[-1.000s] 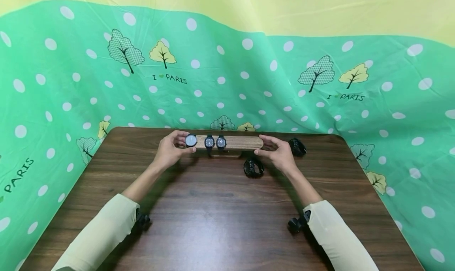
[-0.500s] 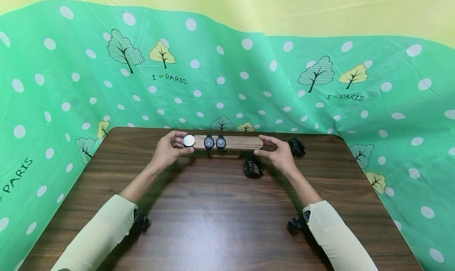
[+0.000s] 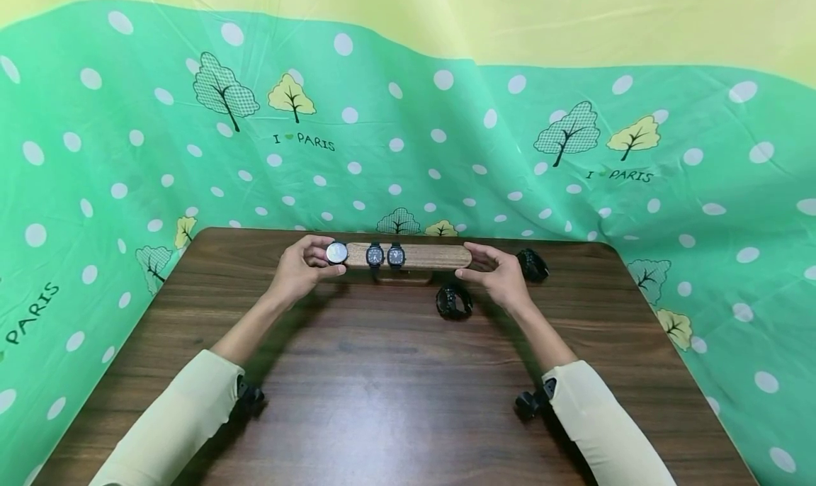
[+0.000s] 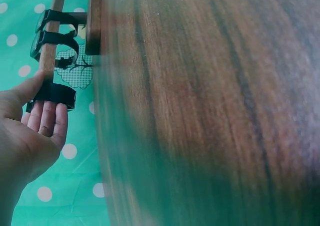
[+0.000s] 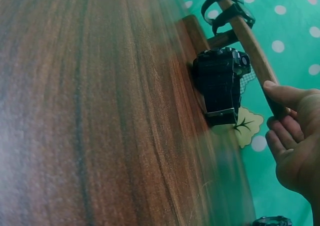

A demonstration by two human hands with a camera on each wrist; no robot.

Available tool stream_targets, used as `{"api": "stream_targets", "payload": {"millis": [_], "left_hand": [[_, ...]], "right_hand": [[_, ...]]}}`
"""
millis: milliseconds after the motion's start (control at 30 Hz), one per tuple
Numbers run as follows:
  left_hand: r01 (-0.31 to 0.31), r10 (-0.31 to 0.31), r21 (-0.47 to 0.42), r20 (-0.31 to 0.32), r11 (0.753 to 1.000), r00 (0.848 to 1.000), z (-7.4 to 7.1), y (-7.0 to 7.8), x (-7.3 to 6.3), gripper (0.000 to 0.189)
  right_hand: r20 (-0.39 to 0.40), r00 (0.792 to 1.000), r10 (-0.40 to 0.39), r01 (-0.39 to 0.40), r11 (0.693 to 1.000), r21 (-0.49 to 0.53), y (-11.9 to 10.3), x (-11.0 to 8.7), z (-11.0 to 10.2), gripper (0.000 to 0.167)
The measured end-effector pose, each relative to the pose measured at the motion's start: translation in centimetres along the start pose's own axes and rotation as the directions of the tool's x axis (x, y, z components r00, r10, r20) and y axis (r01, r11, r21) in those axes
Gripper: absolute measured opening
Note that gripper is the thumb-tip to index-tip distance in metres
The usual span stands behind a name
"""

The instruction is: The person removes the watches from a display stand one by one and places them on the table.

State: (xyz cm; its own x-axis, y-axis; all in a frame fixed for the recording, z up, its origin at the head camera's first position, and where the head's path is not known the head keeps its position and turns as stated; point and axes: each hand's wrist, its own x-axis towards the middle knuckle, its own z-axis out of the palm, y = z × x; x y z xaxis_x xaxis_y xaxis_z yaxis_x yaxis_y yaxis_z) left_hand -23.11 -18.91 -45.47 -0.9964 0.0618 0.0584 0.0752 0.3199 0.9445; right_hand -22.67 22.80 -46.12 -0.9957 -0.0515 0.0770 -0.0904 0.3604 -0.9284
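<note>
Already, three watches are carried by the bar, which is propped on its base near the far edge of the table. A square watch and a second square watch are strapped round it, side by side. At one end, the round watch is gripped between the curled fingers and thumb of the left hand; whether it is fully seated cannot be told. The opposite end is pinched by the right hand, its grip closed to the bar's thickness. Two more are left off, on the table: a looped watch in front, and a far watch beyond the right hand. Over half, it is judged, have been mounted.
</note>
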Motion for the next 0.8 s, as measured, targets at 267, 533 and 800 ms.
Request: {"api": "stream_targets", "payload": {"millis": [267, 533, 800], "left_hand": [[-0.011, 0.012, -0.045, 0.008, 0.999, 1.0, 0.03, -0.25, 0.14, 0.066], [-0.008, 0.008, -0.024, 0.008, 1.0, 1.0, 0.08, -0.23, 0.12, 0.065], [0.021, -0.021, -0.041, -0.002, 0.999, 1.0, 0.13, -0.09, -0.04, 0.067]], "right_hand": [[-0.002, 1.0, 0.004, -0.004, 1.0, 0.005, 0.14, 0.24, 0.12, 0.066], [-0.006, 1.0, 0.011, -0.011, 1.0, 0.013, 0.24, 0.09, 0.08, 0.066], [-0.002, 1.0, 0.012, -0.012, 1.0, 0.015, 0.16, 0.12, 0.05, 0.065]]}}
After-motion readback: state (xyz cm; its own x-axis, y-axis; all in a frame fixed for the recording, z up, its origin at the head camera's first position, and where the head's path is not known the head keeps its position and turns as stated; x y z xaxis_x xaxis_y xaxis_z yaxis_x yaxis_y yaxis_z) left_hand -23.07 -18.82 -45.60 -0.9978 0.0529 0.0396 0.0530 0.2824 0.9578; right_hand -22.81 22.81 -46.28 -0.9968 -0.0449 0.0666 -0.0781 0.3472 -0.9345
